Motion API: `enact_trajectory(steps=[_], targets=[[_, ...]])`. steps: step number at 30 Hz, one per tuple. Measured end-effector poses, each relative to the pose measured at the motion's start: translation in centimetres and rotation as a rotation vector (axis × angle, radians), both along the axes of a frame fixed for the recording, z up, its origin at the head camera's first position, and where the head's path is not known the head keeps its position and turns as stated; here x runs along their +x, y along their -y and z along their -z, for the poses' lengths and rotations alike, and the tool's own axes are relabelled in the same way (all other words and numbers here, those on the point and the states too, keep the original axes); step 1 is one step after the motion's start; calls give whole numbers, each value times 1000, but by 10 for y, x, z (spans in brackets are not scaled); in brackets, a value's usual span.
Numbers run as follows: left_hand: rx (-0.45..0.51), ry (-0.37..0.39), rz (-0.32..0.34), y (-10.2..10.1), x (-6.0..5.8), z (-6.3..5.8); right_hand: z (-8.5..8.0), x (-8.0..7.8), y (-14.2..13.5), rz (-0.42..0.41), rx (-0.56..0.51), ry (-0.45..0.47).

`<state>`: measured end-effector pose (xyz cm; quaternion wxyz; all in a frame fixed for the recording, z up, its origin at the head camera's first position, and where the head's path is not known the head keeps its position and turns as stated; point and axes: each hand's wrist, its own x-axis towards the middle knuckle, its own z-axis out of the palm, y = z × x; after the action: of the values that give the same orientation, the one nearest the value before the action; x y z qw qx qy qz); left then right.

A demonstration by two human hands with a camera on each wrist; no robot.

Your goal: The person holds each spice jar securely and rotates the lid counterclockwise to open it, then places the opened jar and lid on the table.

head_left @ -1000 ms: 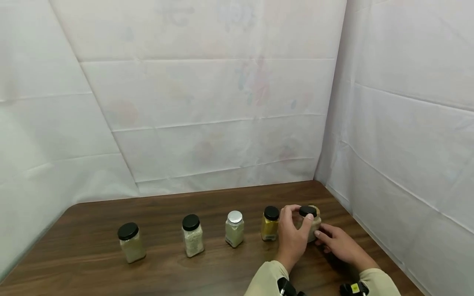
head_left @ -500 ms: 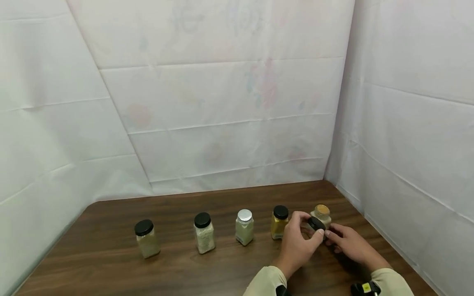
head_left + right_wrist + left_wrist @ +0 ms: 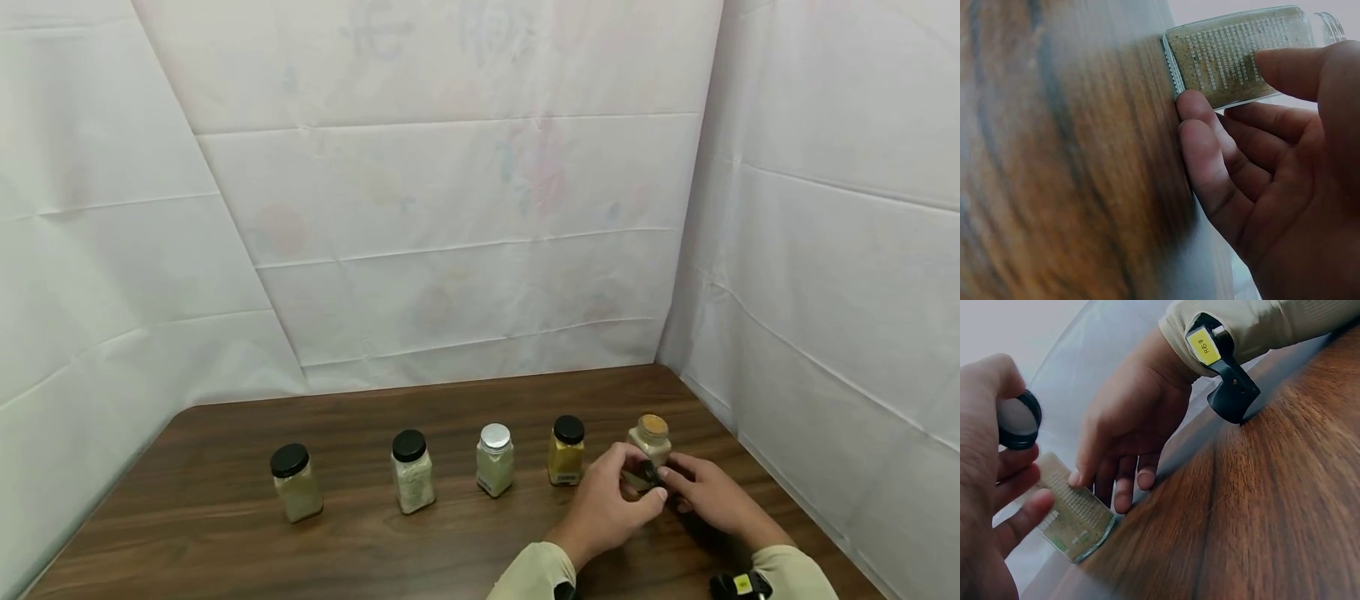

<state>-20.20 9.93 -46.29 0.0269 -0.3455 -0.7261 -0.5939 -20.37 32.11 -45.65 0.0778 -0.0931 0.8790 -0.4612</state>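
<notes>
A glass spice jar of tan powder stands uncapped at the right of the row, its round top tan-orange. White print covers the jar's side in the right wrist view. My right hand holds the jar low down, thumb on one face and fingers along the other side. My left hand pinches a black screw lid just in front of the jar. The lid is tipped on edge, and its pale inside shows in the left wrist view.
Left of the hands stand a yellow jar with a black lid, a silver-lidded jar, and two more black-lidded jars, a pale one and a greenish one. White cloth hangs behind and beside the wooden table.
The left hand has brought the black lid from beside the jar's mouth down and towards me, tipping it on edge. The right hand stays at the jar. The head view has shifted slightly.
</notes>
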Motion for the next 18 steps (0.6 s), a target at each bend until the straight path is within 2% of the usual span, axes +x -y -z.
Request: enact_trajectory(steps=[8,10,14,18], targets=[[-131,-5,126,-1,-1,0,-1,-1,-3,-2,31,-10],[-162,-5,140,-1,-1,1,-1,-2,-3,9,28,-5],[-250,-47,135,-2,-2,1,-1,-2,-4,-7,31,-16],[-406,-126,104,-4,-1,2,0,-2,-3,-30,54,-33]])
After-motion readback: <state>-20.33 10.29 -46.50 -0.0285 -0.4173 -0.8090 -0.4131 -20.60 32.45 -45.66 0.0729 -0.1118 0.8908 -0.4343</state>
